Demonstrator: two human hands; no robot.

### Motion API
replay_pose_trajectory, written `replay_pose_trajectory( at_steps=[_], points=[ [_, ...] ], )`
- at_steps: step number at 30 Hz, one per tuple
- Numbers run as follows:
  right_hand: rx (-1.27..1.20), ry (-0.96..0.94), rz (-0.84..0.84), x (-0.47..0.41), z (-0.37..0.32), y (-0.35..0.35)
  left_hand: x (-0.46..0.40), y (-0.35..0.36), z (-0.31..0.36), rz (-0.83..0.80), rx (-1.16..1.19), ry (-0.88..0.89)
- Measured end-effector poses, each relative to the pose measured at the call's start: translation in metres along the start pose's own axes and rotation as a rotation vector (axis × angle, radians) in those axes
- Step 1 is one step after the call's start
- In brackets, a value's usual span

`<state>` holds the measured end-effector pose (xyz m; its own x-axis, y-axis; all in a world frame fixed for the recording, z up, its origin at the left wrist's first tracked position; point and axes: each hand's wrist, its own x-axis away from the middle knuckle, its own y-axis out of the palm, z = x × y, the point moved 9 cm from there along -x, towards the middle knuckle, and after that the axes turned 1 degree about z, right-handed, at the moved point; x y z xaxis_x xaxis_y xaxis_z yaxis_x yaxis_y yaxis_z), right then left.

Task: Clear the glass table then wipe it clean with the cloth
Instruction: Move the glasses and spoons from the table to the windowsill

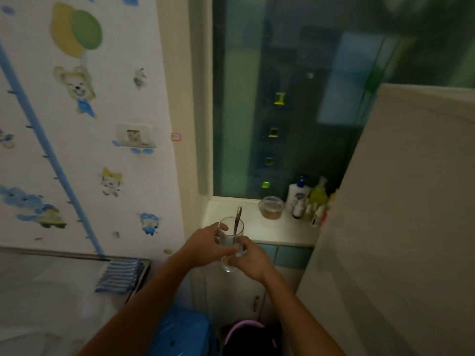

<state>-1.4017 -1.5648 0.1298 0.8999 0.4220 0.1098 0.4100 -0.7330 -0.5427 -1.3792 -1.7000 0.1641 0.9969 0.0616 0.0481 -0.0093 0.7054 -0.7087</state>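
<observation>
just below the middle of the frame, your left hand (205, 246) and right hand (248, 258) are both wrapped tight around a clear glass (230, 242), held upright in the air with a metal spoon (237, 224) standing in it. the glass hangs in front of the pale window ledge (257, 227), where a small bowl (272, 207) and some bottles (305, 201) sit toward the right. at lower left, the striped cloth (118, 276) lies on the corner of the glass table (51, 291).
</observation>
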Motion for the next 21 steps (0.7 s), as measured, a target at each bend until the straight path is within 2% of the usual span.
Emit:
replay_pose_trajectory(
  at_steps=[8,21],
  points=[
    [0.013,0.052,0.059,-0.048,0.021,-0.046,-0.066,0.009,0.028,-0.017,0.010,0.042],
    [-0.006,0.136,0.144,-0.160,0.015,-0.048,-0.181,-0.013,-0.011,0.022,0.163,0.041]
  ],
)
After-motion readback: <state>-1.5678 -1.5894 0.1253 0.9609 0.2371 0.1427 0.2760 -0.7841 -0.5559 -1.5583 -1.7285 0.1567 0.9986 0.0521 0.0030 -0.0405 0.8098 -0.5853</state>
